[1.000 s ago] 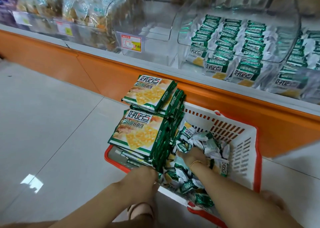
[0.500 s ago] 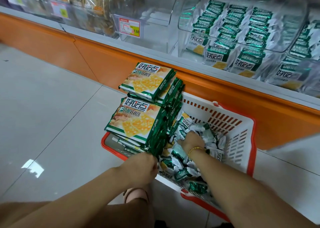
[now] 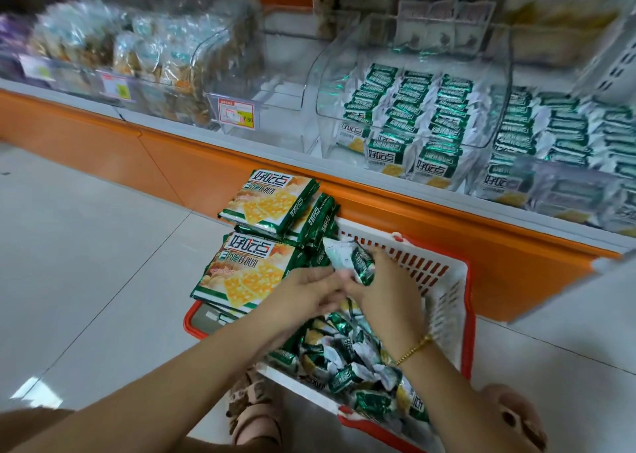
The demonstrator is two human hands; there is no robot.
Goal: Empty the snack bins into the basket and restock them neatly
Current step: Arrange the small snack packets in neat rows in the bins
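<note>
Right hand (image 3: 382,282) grip is pinching small green-white foil packets (image 3: 356,260) over red-white plastic basket (image 3: 447,291); left hand (image 3: 308,292) is touching them, grip cannot tell.

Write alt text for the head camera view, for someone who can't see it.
Over a red-and-white basket full of loose green snack packets, the right hand grips a small bunch of packets while the left hand meets it. Large cracker bags are stacked at its left end, and clear bins behind hold neat rows of the same packets.
</note>
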